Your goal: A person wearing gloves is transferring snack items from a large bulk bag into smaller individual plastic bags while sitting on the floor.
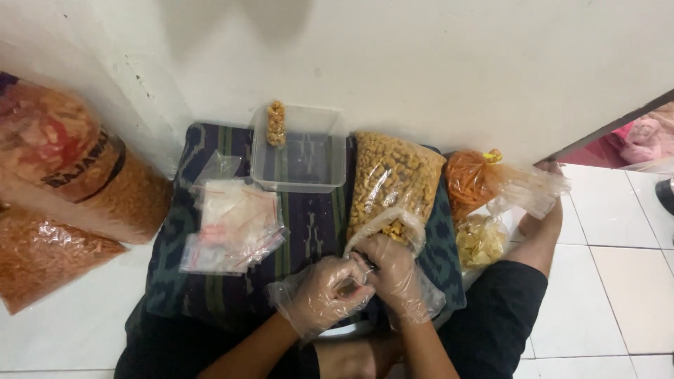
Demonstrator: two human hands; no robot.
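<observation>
- Your left hand (324, 293) and right hand (395, 275) meet low over the striped cushion (316, 224), both in loose clear gloves. They are pressed together around something small and dark. I cannot tell what it is, nor whether your fingers pinch it or only cup it.
- The big bag of yellow snacks (393, 181) lies on the cushion with its open mouth just at your right hand. If you lift or tug that mouth carelessly, pieces may roll out onto the cushion and the tiled floor (618, 281).
- Those gloves are baggy at the wrist. Slack plastic can catch between your fingers and whatever you seal or pinch, so your grip may slip.
- The stack of small clear pouches (232, 224) sits to your left, near your left hand but apart from it. The pouches are thin and slick, so a sweep of your forearm could slide the stack off the cushion.
- The clear plastic tub (300, 158) stands at the far edge against the wall, with one filled pouch of snacks (276, 123) leaning in its corner. Reaching over the open bag to get there risks dragging the bag along.
- The cushion is soft, so nothing on it stands firm.
- The orange snack bag (477, 179) and the pale chip bag (481, 240) crowd your right knee. A shift of that leg could crush or tip them.
</observation>
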